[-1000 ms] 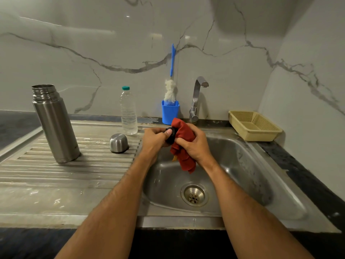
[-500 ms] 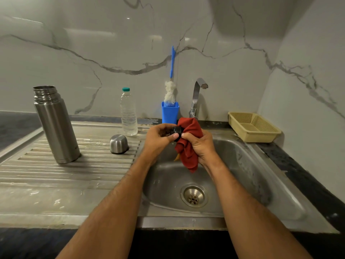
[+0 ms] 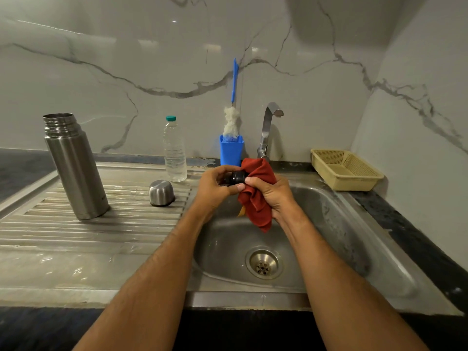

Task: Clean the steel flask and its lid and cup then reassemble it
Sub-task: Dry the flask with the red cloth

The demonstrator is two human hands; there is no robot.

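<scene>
Overhead, white marble-look wall panels with grey veins wrap the corner behind a steel sink (image 3: 379,236) set into a dark speckled counter (image 3: 417,239). Your hands meet above the sink's basin: your left hand (image 3: 215,186) grips the black lid (image 3: 237,176), and your right hand (image 3: 272,193) holds a red cloth (image 3: 258,198) bunched against it. Left of the sink, on the ribbed steel drainboard (image 3: 76,239), the steel flask (image 3: 73,168) stands upright and uncapped, and the steel cup (image 3: 161,193) sits mouth down nearer the sink. Behind the cup stands a clear water bottle (image 3: 174,150) with a green cap. At the sink's back edge a blue holder (image 3: 231,150) carries a blue-handled brush (image 3: 234,97), just left of the curved tap (image 3: 268,127). Right of the tap, a beige perforated basket (image 3: 347,171) rests on the counter. Wet streaks glint on the drainboard's front.
</scene>
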